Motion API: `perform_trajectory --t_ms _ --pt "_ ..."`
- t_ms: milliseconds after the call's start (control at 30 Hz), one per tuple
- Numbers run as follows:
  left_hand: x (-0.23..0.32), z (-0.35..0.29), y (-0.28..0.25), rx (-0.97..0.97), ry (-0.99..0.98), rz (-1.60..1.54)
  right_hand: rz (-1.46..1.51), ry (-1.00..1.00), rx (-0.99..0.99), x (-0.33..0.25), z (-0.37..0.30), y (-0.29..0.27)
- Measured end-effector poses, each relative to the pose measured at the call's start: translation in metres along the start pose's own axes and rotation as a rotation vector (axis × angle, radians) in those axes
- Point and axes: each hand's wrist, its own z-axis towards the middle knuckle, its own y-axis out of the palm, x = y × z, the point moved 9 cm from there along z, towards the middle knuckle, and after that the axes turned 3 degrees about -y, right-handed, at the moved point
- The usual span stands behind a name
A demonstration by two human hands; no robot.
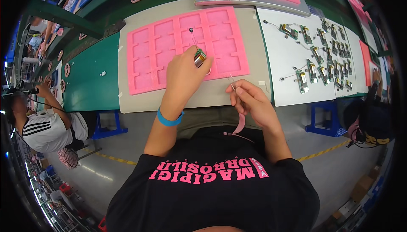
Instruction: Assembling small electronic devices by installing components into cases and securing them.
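My left hand (pixel 186 73), with a blue band at its wrist, is closed on a small green circuit board (pixel 199 57) carrying a silvery battery. It holds the board over a pink foam tray (pixel 149 85) with rectangular recesses. From the board, thin wires run to a small round black part (pixel 191 30) above the tray. Pinched in my right hand (pixel 253 101) is a pair of metal tweezers (pixel 231 83), tips just off the tray's near right corner. A pink strip (pixel 240 124) hangs below that hand. My left fingers partly hide the board.
On the right, a white sheet (pixel 285 97) bears several similar boards with batteries and wires. Beyond the tray, a raised metal-edged platform (pixel 254 4) holds pink-framed parts. A green mat (pixel 91 79) lies left. Other people sit at both sides, near blue stools (pixel 108 126).
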Motion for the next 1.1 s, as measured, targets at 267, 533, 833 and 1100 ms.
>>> perform_trajectory --t_ms 267,533,833,1100 --pt "-0.016 -0.002 -0.003 0.008 0.043 -0.237 0.030 0.167 -0.111 0.007 0.018 0.030" --pt "-0.021 -0.007 -0.005 -0.018 0.022 -0.337 0.044 0.290 -0.165 0.012 0.029 0.051" --pt "-0.023 -0.008 -0.005 -0.012 0.058 -0.297 0.000 0.251 -0.189 0.018 0.039 0.054" --pt "-0.026 -0.008 -0.004 -0.005 0.050 -0.368 0.085 0.241 -0.154 0.022 0.033 0.052"
